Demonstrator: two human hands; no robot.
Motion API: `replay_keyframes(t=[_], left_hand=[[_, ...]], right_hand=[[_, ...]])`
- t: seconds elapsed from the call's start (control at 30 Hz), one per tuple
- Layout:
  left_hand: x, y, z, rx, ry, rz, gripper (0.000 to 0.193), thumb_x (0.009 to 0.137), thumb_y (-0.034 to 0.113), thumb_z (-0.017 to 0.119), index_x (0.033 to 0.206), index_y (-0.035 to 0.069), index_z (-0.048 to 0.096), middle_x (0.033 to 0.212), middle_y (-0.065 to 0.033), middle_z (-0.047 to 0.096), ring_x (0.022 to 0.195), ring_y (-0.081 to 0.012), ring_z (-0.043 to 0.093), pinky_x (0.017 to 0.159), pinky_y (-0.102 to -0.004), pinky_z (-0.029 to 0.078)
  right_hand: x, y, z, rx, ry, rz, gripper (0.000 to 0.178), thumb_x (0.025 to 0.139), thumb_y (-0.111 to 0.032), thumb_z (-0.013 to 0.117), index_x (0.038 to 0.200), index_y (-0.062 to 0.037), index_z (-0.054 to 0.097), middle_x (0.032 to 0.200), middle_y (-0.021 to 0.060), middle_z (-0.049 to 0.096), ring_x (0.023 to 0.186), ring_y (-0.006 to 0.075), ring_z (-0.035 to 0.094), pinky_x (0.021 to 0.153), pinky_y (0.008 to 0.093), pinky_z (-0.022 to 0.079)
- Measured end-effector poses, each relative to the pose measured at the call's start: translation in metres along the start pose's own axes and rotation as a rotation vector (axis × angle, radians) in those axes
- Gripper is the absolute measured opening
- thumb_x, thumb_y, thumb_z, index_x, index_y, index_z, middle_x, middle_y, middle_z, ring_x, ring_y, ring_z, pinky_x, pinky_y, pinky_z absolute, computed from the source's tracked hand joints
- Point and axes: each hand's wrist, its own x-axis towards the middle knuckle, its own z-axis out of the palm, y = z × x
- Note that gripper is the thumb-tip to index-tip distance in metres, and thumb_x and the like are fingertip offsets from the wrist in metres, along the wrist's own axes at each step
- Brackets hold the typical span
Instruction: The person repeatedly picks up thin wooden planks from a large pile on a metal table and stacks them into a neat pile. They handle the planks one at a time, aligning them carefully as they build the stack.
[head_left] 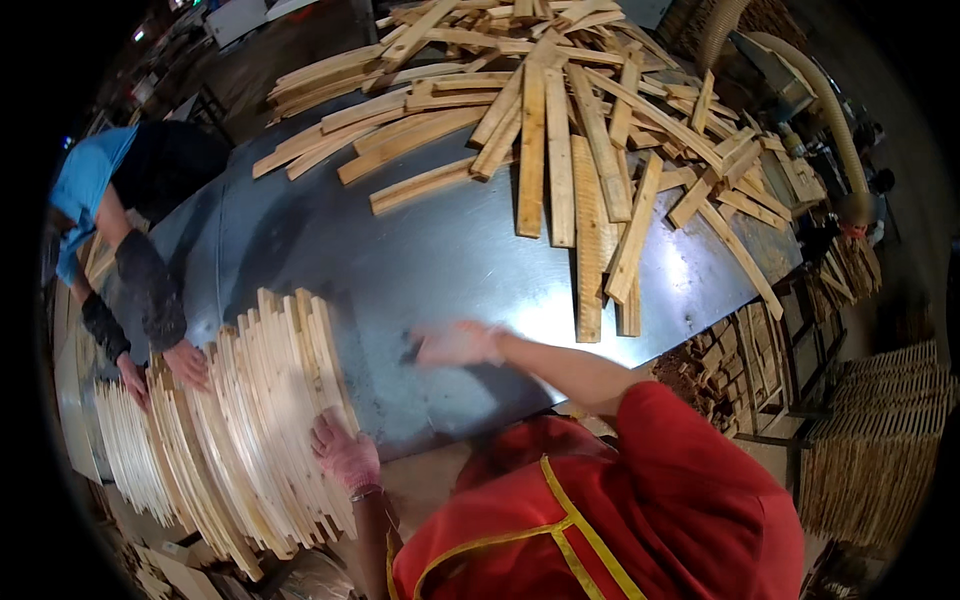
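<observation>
A long grey sheet-metal table (pixel 400 250) is seen from above, and everything else is placed against it. At its near left end a row of thin pale wooden slats stood on edge (pixel 250 430) is packed together, leaning like a fanned deck. The left hand (pixel 345 452), in a pink knitted glove, is laid flat against the near face of that row, fingers held together and pressed on the outermost slat. The right hand (pixel 458 344) is held over the bare middle of the table, just right of the row and apart from it; it is blurred by motion, so whether its fingers are spread or closed cannot be told, and nothing is seen in it. Across the far half of the table a loose heap of longer rough wooden strips (pixel 560 130) is scattered, well apart from both hands. At the table's far left edge another person's hands (pixel 185 362) in dark sleeves are rested on the other end of the same row. Beyond the table's right end, stacks of slatted wooden frames (pixel 880 440) are piled
</observation>
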Motion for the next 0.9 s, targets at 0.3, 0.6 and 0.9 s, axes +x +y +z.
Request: replay_keyframes(t=[0.3, 0.6, 0.9], left_hand=[[-0.039, 0.063, 0.069, -0.234, 0.093, 0.377, 0.068, 0.089, 0.035, 0.069, 0.149, 0.007, 0.053, 0.155, -0.0193, 0.052, 0.145, -0.0441, 0.046, 0.119, -0.0595, 0.036], [-0.046, 0.071, 0.094, -0.082, 0.247, 0.371, 0.066, 0.088, 0.039, 0.063, 0.145, 0.010, 0.053, 0.153, -0.0161, 0.051, 0.145, -0.0408, 0.044, 0.117, -0.0562, 0.035], [-0.028, 0.081, 0.044, -0.312, 0.117, 0.408, 0.055, 0.089, 0.034, 0.071, 0.135, 0.006, 0.062, 0.142, -0.0161, 0.059, 0.138, -0.0398, 0.051, 0.109, -0.0556, 0.044]], right_hand=[[-0.185, 0.174, -0.257, 0.213, 1.523, 0.683, 0.052, 0.091, -0.034, 0.071, 0.126, 0.0039, 0.064, 0.113, 0.0222, 0.075, 0.097, 0.0355, 0.071, 0.086, 0.0452, 0.055], [-0.176, 0.165, -0.206, 1.165, 1.228, 0.094, 0.065, 0.091, -0.006, 0.076, 0.148, 0.0017, 0.044, 0.124, 0.0153, 0.069, 0.107, 0.0245, 0.068, 0.088, 0.0383, 0.059], [-0.098, 0.025, -0.031, 0.520, 0.973, 0.261, 0.087, 0.093, -0.019, 0.078, 0.163, -0.0004, 0.030, 0.128, 0.0201, 0.069, 0.111, 0.0304, 0.070, 0.099, 0.0390, 0.056]])
